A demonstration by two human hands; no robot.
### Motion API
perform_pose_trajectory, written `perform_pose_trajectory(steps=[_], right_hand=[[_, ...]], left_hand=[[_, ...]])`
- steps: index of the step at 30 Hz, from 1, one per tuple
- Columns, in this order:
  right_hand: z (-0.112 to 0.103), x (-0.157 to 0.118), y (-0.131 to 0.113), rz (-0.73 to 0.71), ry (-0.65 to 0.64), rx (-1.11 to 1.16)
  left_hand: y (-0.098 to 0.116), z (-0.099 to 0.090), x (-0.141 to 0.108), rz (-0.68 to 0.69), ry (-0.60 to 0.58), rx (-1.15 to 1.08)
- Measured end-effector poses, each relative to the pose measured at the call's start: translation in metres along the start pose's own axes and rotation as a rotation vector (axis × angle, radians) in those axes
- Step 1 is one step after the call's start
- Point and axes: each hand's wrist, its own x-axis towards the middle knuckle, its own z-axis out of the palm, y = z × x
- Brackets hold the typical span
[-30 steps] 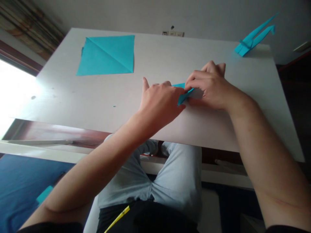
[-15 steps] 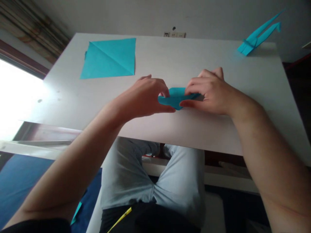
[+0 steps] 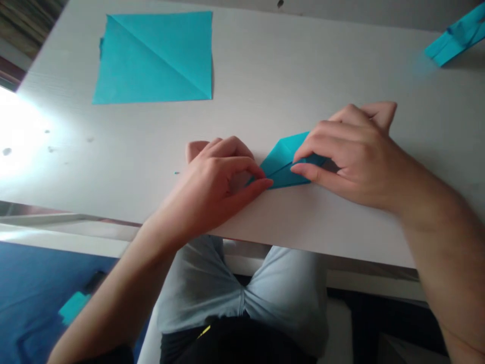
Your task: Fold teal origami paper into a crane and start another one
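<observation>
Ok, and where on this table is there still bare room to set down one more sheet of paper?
The widest patch of table lies between the square sheet and the folded model, beyond the hands. A second patch lies below the sheet, left of the left hand. It is crowded at the folded paper, beside the right hand.

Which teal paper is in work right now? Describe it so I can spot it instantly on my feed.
On the white table, look near the front edge, where two hands meet. The folded teal paper is pinched between the left hand and right hand. Unlike the flat square sheet behind it, it is small and folded in layers.
</observation>
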Motion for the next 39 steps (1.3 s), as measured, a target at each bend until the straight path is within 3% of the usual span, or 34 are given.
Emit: perform_pose_trajectory(steps=[5,11,16,21,26,39], right_hand=[[-0.005,-0.001,-0.002,-0.058,-0.005,0.08],[-0.009,-0.003,0.002,-0.11,-0.054,0.061],[0.002,-0.004,0.002,-0.137,0.067,0.005],[0.001,-0.001,-0.007,-0.013,-0.021,0.016],[0.002,0.002,-0.012,-0.017,0.014,0.032],[-0.006,0.008,-0.013,-0.023,-0.102,0.009]], left_hand=[[0.004,0.001,-0.029,0.098,0.015,-0.014],[0.011,0.006,-0.05,0.111,-0.008,0.046],[0.013,0.009,-0.053,0.125,0.021,0.057],[0.012,0.009,-0.053,0.161,-0.003,0.086],[0.012,0.01,-0.054,0.171,0.004,0.061],[0.012,0.009,-0.056,0.1,0.039,0.024]])
